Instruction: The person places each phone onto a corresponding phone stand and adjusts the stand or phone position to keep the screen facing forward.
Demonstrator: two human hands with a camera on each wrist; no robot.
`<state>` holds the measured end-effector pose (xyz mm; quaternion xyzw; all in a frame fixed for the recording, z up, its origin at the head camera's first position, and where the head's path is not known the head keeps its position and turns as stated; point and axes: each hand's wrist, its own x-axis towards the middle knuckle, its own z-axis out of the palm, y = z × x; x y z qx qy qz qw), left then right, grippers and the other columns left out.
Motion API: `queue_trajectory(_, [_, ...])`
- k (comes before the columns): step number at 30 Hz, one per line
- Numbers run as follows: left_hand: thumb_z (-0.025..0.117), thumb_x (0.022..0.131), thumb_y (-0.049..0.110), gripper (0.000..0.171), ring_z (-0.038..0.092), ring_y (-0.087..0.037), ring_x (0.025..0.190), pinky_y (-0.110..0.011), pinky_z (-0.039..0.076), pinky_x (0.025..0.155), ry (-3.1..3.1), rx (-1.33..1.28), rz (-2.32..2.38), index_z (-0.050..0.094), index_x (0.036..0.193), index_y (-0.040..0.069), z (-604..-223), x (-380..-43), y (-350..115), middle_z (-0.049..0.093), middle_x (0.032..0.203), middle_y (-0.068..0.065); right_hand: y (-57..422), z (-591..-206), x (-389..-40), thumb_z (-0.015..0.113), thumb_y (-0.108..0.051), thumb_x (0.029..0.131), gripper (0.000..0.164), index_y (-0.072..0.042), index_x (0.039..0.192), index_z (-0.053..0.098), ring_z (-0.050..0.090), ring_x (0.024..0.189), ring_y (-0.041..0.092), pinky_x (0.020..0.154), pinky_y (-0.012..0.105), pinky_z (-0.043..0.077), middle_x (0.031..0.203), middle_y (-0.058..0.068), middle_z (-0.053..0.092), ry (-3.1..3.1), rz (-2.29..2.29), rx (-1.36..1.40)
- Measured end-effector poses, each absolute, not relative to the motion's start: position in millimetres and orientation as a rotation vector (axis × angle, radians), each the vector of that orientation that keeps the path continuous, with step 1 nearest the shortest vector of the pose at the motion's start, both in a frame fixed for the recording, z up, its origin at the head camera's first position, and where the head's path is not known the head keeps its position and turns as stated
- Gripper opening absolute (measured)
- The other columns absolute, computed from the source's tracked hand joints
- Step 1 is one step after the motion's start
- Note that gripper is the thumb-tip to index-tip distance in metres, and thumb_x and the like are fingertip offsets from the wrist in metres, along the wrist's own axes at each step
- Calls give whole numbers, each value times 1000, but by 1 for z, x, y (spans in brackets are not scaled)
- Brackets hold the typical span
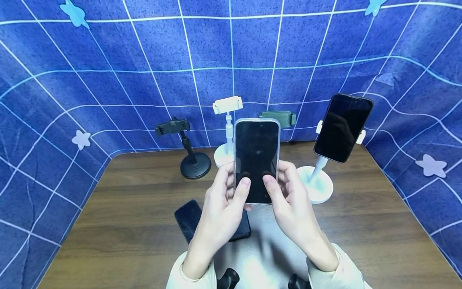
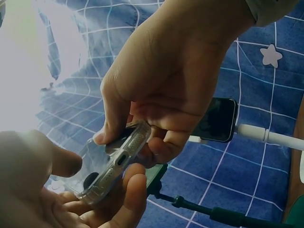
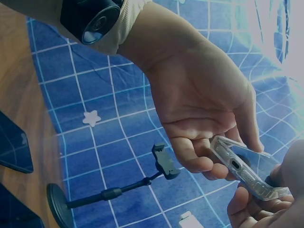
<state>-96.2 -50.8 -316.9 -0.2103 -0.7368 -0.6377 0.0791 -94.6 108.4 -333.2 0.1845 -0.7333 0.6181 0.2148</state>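
A smartphone (image 1: 257, 156) in a clear case stands upright between both hands, its dark screen facing the head camera. My left hand (image 1: 221, 212) holds its left edge, with the thumb on the lower screen and fingers curled behind. At the opposite edge my right hand (image 1: 294, 210) grips it the same way. The left wrist view shows the phone's bottom end with its charging port (image 2: 122, 158), between the left hand (image 2: 42, 185) and right hand (image 2: 161, 80). In the right wrist view, the left hand (image 3: 199, 90) pinches the clear-cased phone (image 3: 237, 166).
Behind the phone stand a black phone stand (image 1: 195, 165), a white one (image 1: 227, 105) and a green holder (image 1: 285, 119). On the right, a white stand (image 1: 317, 184) bears another dark phone (image 1: 343, 128). Two dark phones lie around the left forearm, one being (image 1: 188, 218). Blue gridded cloth (image 1: 151, 48) surrounds the wooden table.
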Motion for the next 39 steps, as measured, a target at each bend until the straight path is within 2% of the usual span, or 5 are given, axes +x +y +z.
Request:
queue_trajectory(8, [53,101,27,32,63,-13,58,-33,57,58,-2325,-660,-1842,45,131,20,-319,-95,-47,66,81,-6,111,-331,-95,47,-5,102,25,0,126,46,66,89,17,74,21,53,109,14,68,-1974,1740,472])
queue_trajectory(15, [54,101,33,35,63,-13,58,-32,56,58,-2438,-654,-1853,42,133,27,-320,-95,-47,67,82,-2,112,-331,-96,45,-8,103,25,-1,127,47,66,86,18,74,21,52,105,13,69,-1960,1742,443])
queue_trajectory(24, [48,104,31,26,60,-15,51,-32,54,52,-2465,-628,-1839,43,128,23,-320,-96,-49,64,71,-1,108,-330,-94,45,-9,103,24,-5,127,50,68,84,20,71,23,54,105,13,69,-1947,1791,444])
queue_trajectory(31, [48,104,30,23,60,-16,54,-33,55,56,-2444,-617,-1885,43,125,22,-320,-95,-50,63,70,-3,109,-330,-94,42,-13,105,24,-8,128,48,69,84,22,71,27,55,100,13,71,-1989,1852,451])
queue_trajectory(39, [48,104,28,23,59,-17,54,-33,54,56,-2399,-671,-1895,44,125,20,-319,-94,-49,62,71,-6,109,-329,-93,37,-16,107,26,-10,130,46,62,59,25,49,35,50,86,13,71,-2011,1883,447])
